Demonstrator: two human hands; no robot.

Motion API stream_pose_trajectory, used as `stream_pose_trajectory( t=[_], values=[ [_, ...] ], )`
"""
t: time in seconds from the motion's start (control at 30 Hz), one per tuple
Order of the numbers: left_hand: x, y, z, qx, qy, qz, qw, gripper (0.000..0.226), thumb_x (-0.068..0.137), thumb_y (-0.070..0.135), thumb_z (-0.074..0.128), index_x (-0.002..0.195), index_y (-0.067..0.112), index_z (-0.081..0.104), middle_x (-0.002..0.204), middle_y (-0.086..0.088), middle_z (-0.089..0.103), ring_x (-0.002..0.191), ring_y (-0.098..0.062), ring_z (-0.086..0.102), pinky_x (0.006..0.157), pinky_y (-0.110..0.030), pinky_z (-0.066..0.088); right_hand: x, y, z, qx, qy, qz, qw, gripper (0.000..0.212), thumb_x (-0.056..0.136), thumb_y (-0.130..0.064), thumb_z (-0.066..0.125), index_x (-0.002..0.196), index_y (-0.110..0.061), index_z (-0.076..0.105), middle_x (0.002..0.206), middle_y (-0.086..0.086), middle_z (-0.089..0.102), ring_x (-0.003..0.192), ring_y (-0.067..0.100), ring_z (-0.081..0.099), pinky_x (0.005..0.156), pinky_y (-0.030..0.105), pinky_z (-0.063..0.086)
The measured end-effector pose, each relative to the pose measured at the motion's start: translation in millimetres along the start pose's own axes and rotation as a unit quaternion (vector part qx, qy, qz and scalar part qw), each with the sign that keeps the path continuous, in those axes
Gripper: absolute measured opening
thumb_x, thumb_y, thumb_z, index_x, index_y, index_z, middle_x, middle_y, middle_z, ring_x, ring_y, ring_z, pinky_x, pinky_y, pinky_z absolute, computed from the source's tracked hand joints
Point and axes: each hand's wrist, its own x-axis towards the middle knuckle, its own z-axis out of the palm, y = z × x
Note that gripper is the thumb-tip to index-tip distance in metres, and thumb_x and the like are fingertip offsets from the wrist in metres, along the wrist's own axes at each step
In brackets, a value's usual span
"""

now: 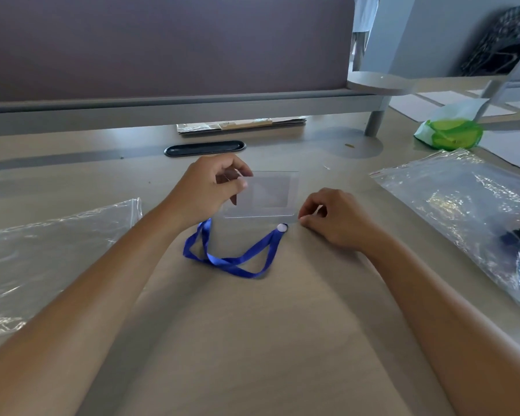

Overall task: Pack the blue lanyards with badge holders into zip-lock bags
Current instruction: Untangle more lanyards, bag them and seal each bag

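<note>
Blue lanyard (231, 259) lies looped on the desk (252, 340), just below the clear badge holder (267, 193). Left hand (204, 190) pinches the holder's edge; right hand (330, 220) is curled, seemingly empty. Honestly, that loose loop could snag going into a zip-lock bag (463, 205).

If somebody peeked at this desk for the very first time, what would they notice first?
Probably the bright blue lanyard, looped on the desk right in the middle between the two arms. Just behind it, the left hand pinches a clear badge holder by its left edge, while the right hand is curled at its lower right corner. Shiny zip-lock bags lie at the right, and a green packet sits far right.
</note>
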Motion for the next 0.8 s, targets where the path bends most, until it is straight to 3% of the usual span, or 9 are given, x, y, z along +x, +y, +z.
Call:
stream_pose_trajectory(
  t=[0.17,0.3,0.43,0.57,0.7,0.8],
  values=[
    [-1,2,-2,-0.004,0.009,-0.002,1.0,0.014,0.098,0.015,0.064,0.108,0.02,0.071,0.093,-0.001,0.074,0.079,-0.015,0.071,0.088,-0.039,0.059,-3,0,2,0.067,-0.003,-0.033,0.997,0.023,0.086,-0.024,0.073,0.108,-0.03,0.077,0.104,-0.011,0.07,0.087,0.008,0.066,0.082,0.025,0.049],
    [-1,1,-5,0.006,0.019,-0.006,1.0,0.015,0.098,0.016,0.063,0.111,0.02,0.07,0.095,-0.001,0.073,0.079,-0.015,0.07,0.088,-0.036,0.059,-4,-6,8,0.074,-0.035,-0.062,0.995,0.03,0.084,-0.047,0.08,0.111,-0.036,0.077,0.101,-0.012,0.063,0.086,0.006,0.061,0.073,0.019,0.043],
    [-1,-1,-9,0.007,0.024,-0.007,1.0,0.015,0.098,0.016,0.063,0.11,0.019,0.07,0.094,-0.003,0.073,0.077,-0.014,0.069,0.087,-0.038,0.06,-2,-10,11,0.084,-0.043,-0.068,0.993,0.018,0.084,-0.048,0.08,0.096,-0.035,0.079,0.096,-0.011,0.064,0.084,0.009,0.06,0.071,0.02,0.045],
    [0,-2,-12,0.004,0.023,-0.011,1.0,0.015,0.098,0.016,0.063,0.11,0.021,0.071,0.096,-0.001,0.073,0.081,-0.015,0.07,0.089,-0.039,0.06,-2,-8,14,0.102,-0.041,-0.057,0.992,0.014,0.084,-0.042,0.082,0.084,-0.029,0.076,0.087,-0.007,0.068,0.08,0.014,0.062,0.071,0.029,0.05],
    [-1,3,-19,-0.034,0.041,-0.01,0.999,0.016,0.095,0.011,0.065,0.103,0.022,0.073,0.092,-0.007,0.073,0.081,-0.017,0.067,0.085,-0.039,0.058,4,-2,16,0.124,0.074,0.007,0.99,0.01,0.087,-0.035,0.079,0.08,-0.029,0.075,0.073,-0.013,0.071,0.072,0.004,0.064,0.068,0.025,0.046],
    [-3,12,-18,-0.054,0.018,-0.001,0.998,0.017,0.093,0.008,0.065,0.099,0.022,0.074,0.09,-0.01,0.073,0.082,-0.021,0.068,0.082,-0.04,0.057,9,3,11,0.167,0.159,0.047,0.972,0.013,0.085,-0.034,0.079,0.074,-0.028,0.073,0.068,-0.008,0.072,0.07,0.012,0.069,0.071,0.035,0.057]
  ],
)
